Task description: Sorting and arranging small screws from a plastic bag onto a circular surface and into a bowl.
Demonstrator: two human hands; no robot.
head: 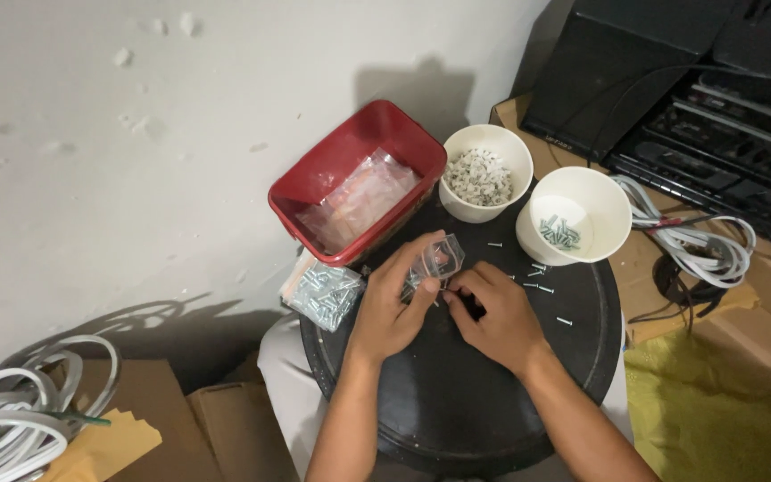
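Observation:
My left hand (392, 308) holds a small clear plastic bag (437, 261) by its lower edge over the round black tabletop (457, 402). My right hand (493, 312) is pinched at the bag's mouth, fingertips touching a small screw. Several loose screws (542, 288) lie on the black top just right of my hands. A white cup (592, 201) with a few screws in it stands beyond them. A second white cup (485, 143) holds small white clips.
A red plastic tub (323, 170) with empty clear bags sits at the back left. Filled screw bags (327, 295) lie at the tabletop's left edge. Coiled white cables (707, 241), black electronic equipment (671, 80), cardboard boxes (145, 402) and a yellow cloth (707, 402) surround the table.

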